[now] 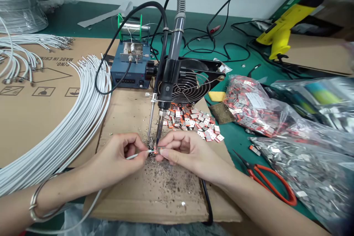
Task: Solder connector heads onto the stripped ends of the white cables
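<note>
My left hand (pixel 131 155) pinches a white cable (pixel 132 156) close to its stripped end. In my right hand (pixel 179 147), thumb and fingers are closed on a small USB connector (pixel 157 150) with a metal shell and an orange-red part. Cable end and connector meet right under the tip of a soldering iron (pixel 159 129), which hangs upright in a stand. A thin metal feed tube (pixel 151 120) comes down beside the iron's tip. Whether the wires touch the contacts is too small to tell. Behind my right hand lies a pile of loose USB connectors (pixel 193 121).
A bundle of white cables (pixel 91 96) lies left on cardboard (pixel 49 125). Behind are a blue solder feeder (pixel 129 70), a solder spool (pixel 131 27) and a fan (pixel 190 84). At right are red-handled scissors (pixel 272 180), bags of connectors (pixel 249 107) and metal shells (pixel 306 173), and a yellow glue gun (pixel 284 25).
</note>
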A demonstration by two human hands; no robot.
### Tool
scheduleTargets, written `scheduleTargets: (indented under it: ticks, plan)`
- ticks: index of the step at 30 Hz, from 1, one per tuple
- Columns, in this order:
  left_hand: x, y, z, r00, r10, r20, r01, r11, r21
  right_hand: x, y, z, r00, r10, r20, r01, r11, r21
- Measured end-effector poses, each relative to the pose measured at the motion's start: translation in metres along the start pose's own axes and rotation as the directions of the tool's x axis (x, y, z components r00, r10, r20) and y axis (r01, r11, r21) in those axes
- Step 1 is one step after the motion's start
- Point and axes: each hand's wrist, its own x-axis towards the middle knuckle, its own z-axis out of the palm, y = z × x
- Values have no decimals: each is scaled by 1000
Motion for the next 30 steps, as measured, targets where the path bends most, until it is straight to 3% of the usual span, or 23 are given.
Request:
scheduleTargets:
  ticks: [30]
  plan:
    - [0,-4,1,1000,14,11,-14,1000,22,0,0,-3,997,57,54,-54,996,-65]
